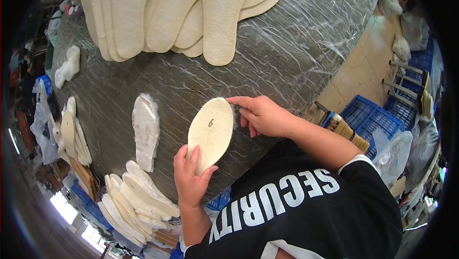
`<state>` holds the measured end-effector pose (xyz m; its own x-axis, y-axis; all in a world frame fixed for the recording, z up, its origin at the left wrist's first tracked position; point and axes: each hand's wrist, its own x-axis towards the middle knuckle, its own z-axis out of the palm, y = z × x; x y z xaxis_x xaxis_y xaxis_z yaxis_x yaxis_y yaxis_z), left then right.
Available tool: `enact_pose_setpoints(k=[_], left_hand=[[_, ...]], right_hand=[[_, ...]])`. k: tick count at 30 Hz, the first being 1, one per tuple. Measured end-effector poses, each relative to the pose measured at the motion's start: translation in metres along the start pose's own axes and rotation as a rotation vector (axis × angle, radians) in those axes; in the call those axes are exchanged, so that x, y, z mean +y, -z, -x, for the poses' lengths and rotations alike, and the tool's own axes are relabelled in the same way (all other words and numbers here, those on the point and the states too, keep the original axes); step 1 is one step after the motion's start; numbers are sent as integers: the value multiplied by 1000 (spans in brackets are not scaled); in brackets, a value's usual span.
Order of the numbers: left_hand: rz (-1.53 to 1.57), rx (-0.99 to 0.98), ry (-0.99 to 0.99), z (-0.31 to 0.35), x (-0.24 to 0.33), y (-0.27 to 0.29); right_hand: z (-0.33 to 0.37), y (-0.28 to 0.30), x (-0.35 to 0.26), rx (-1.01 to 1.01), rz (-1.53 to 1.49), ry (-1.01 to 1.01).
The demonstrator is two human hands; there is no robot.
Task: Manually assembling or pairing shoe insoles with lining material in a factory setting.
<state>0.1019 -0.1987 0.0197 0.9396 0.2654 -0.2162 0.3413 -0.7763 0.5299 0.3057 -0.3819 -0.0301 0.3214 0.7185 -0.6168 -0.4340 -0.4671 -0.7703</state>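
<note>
A cream felt insole (210, 132), with a small dark handwritten mark on its face, is held up over the table. My left hand (192, 178) grips its narrow heel end, thumb and fingers on opposite edges. At the wider toe end, the outstretched index finger of my right hand (263, 115) touches the rim, while the other fingers curl loosely below. A little fluffy white pile shows along the insole's right edge. To the left, a white fleece insole (145, 132) lies alone on the table.
Overlapping felt insoles (222, 20) cover the far side of the plastic-wrapped table (306, 34). Fleece insoles (136, 201) are heaped at the near left edge, beside a smaller stack (71, 132). A white fluffy scrap (68, 66) lies far left. Blue crates (375, 115) stand on the floor at right.
</note>
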Motion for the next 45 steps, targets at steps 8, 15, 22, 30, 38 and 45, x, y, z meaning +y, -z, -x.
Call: enact_pose_setpoints(k=[8,15,22,30,38,45], left_hand=[[-40,-18,7,-3,2,-2],[-42,-14,33,-4,3,-5],[-83,1,30,-8,8,-5],[-109,-26,59,-11,10,-2],[222,-51,189,4,-7,37],[730,6,524,42,-45,56]], right_hand=[[2,2,-3,-4,20,19],[2,2,-3,-9,13,1],[5,-3,0,128,158,211],[-16,-37,-32,-60,1041,779],[-29,-48,-32,-105,1198,656],[-35,-80,-59,-286,969,734]])
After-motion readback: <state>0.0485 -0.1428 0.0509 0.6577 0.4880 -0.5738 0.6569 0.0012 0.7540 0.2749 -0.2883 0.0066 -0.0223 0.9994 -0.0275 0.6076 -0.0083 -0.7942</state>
